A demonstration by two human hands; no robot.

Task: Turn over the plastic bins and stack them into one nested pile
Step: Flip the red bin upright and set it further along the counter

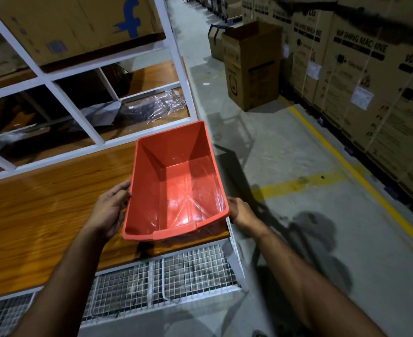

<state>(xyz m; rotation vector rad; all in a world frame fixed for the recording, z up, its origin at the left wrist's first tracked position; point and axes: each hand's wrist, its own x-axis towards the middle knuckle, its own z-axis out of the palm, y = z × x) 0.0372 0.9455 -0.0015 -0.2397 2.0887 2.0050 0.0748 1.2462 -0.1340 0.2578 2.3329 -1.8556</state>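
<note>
Single head-worn wide-angle view, looking forward and steeply down. Both forearms enter from near edge. Red bin [176, 183] sits close, mid-frame, above wooden surface [42, 203] on left. Shelf rack [98, 132] fills far left; concrete floor [285, 147] and stacked cartons [370, 81] run along right. Strong barrel distortion bends edges. No second view.

Both hands, left [109, 210] and right [241, 212], hold the red bin [176, 186] (open side up) over the wooden shelf [42, 203].

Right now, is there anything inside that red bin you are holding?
The red bin holds no objects; its bare floor and walls show, with some clear plastic film near its front right. What lies beneath it is hidden.
</note>
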